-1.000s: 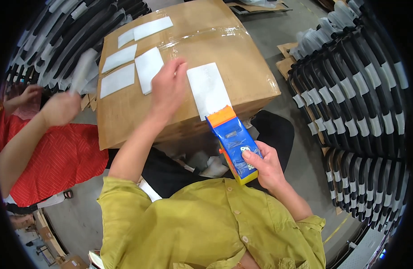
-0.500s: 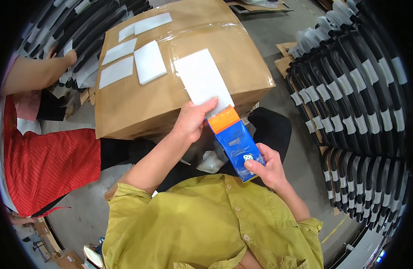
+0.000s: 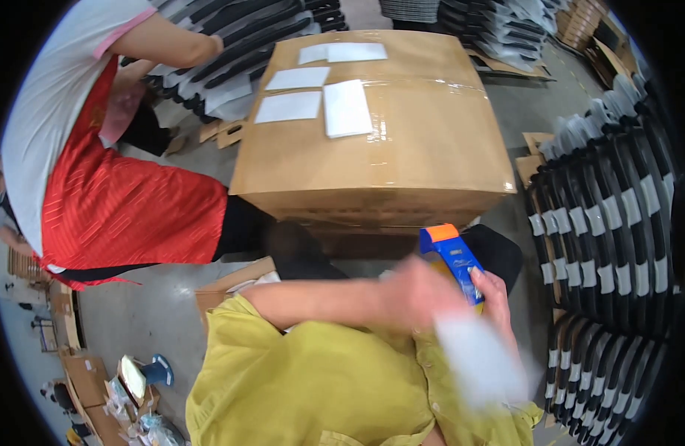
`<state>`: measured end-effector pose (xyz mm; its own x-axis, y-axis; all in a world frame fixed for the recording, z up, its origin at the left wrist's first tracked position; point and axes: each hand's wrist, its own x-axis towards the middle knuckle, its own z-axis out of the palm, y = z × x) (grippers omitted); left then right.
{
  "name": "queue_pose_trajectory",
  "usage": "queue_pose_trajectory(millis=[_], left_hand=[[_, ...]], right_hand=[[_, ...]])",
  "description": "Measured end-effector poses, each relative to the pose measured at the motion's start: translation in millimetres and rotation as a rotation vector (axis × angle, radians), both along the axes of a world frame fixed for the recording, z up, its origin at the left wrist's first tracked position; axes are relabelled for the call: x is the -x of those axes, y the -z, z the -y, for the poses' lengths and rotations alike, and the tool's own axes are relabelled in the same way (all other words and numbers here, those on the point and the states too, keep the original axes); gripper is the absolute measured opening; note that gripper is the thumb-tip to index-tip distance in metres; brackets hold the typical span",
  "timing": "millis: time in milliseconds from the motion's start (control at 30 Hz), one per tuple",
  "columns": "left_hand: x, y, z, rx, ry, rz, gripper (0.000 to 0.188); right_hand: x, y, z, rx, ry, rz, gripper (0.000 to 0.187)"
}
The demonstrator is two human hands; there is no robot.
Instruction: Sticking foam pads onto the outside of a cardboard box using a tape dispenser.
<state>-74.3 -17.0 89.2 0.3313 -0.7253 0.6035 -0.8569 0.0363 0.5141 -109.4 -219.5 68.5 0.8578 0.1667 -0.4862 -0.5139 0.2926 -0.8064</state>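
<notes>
A white sheet (image 3: 480,360), blurred by motion, extends from my left hand (image 3: 424,293), which grips it in front of my chest. My left forearm crosses over to the right, and its fingers are smeared. My right hand (image 3: 494,296) is closed around a narrow blue box (image 3: 458,258) with an orange end, its thumb on the near part. The box tilts with its orange end pointing away from me. Just beyond it stands a large taped cardboard box (image 3: 431,141). Several white sheets (image 3: 347,109) lie on that box's top, toward the left and back.
A person in a red apron (image 3: 134,201) stands at left, arms reaching toward stacked black frames (image 3: 246,56). More black tubular frames with white wraps (image 3: 610,215) stand in rows at right. An open carton (image 3: 216,291) sits beside my left side; cartons and plastic bags lie at lower left.
My left hand has swung the white sheet from above the large box back toward my chest, to the right. The blue box stays in my right hand. The view has shifted left.
</notes>
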Motion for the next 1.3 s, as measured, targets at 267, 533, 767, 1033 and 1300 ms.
queue_pose_trajectory(millis=[267,533,767,1033,1300], left_hand=[[-60,-32,-174,-0.454,-1.277,0.437,0.035],[-95,9,-241,-1.012,-1.463,0.055,0.045],[-136,14,-169,-0.393,-1.089,0.23,0.028],[-197,30,-119,-0.651,-1.005,0.165,0.027],[-203,19,-129,-0.623,-0.789,0.361,0.023]], right_hand=[[0,23,9,0.027,0.084,0.071,0.029],[-8,34,2,0.032,0.022,0.048,0.035],[-8,34,-1,0.085,0.018,0.06,0.035],[-2,19,6,0.113,-0.003,0.087,0.037],[2,29,12,0.104,0.022,0.063,0.037]])
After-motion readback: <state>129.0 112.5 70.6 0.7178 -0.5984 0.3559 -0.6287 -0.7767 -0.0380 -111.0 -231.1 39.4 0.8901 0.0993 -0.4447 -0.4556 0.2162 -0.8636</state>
